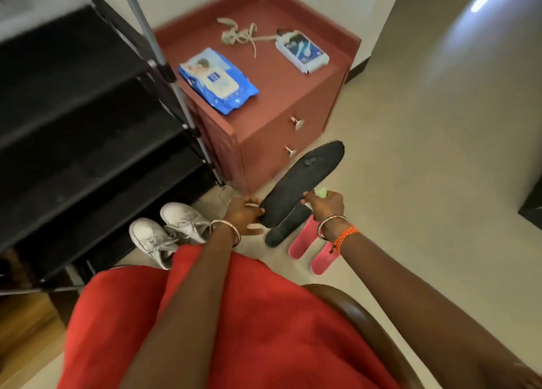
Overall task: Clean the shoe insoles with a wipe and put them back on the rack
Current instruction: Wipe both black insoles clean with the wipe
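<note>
Early going, I judge: the left hand (245,212) grips a black insole's (302,180) heel; the right hand (324,202) pinches a wipe (320,193) beside it; another black insole (283,227) and two pink ones (313,246) lie on the floor; the rack (88,110) holds none.
</note>
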### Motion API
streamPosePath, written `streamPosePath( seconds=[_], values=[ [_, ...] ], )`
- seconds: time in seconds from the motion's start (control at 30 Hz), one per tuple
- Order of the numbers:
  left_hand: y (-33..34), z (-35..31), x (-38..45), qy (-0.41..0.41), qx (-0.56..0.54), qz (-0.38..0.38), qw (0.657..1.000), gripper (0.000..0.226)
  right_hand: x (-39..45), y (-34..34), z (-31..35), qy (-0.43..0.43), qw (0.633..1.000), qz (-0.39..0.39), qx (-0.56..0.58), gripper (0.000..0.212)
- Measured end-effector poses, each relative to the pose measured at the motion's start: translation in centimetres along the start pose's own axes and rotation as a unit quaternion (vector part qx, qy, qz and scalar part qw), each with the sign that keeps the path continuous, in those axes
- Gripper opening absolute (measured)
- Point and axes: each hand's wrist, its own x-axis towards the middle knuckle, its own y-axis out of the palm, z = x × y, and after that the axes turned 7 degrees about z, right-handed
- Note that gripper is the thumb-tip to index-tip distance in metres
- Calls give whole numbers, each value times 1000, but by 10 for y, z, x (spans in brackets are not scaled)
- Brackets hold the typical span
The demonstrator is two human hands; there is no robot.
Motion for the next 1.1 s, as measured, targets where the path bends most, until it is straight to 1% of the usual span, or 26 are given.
streamPosePath(
  seconds=[0.07, 0.1, 0.13, 0.23, 0.3, 0.4, 0.5, 0.6, 0.7, 0.83, 1.0, 1.1],
  values=[
    [11, 21, 30, -6, 149, 7, 989, 8, 29, 5, -23, 59, 998, 7, 5, 17],
    [16, 24, 47, 5, 215, 7, 977, 17, 44, 8, -35, 81, 997, 12, 5, 20],
    [19, 27, 63, 15, 242, 1, 970, 26, 58, 13, -48, 99, 995, 17, 2, 21],
    [19, 25, 104, 31, 260, -23, 965, 38, 92, 35, -76, 148, 988, 26, 17, 16],
    [14, 26, 134, 23, 257, -12, 966, 37, 114, 55, -93, 168, 985, 31, 12, 20],
    [2, 34, 167, -12, 220, -2, 976, 35, 138, 82, -113, 178, 982, 58, -27, 18],
    [-16, 50, 193, -36, 219, -21, 975, 33, 156, 103, -124, 189, 978, 67, -54, 36],
    [-26, 61, 212, -45, 256, -15, 965, 32, 169, 121, -141, 209, 973, 69, -74, 40],
    [-32, 65, 230, -30, 289, -5, 957, 30, 176, 139, -151, 220, 969, 67, -93, 40],
    [-47, 74, 246, -8, 361, 1, 932, 30, 186, 159, -167, 226, 965, 60, -121, 45],
    [-73, 88, 256, -19, 418, -6, 908, 32, 192, 167, -177, 235, 961, 88, -120, 53],
    [-78, 95, 256, -24, 437, 7, 899, 34, 192, 165, -181, 219, 960, 112, -132, 46]
  ],
)
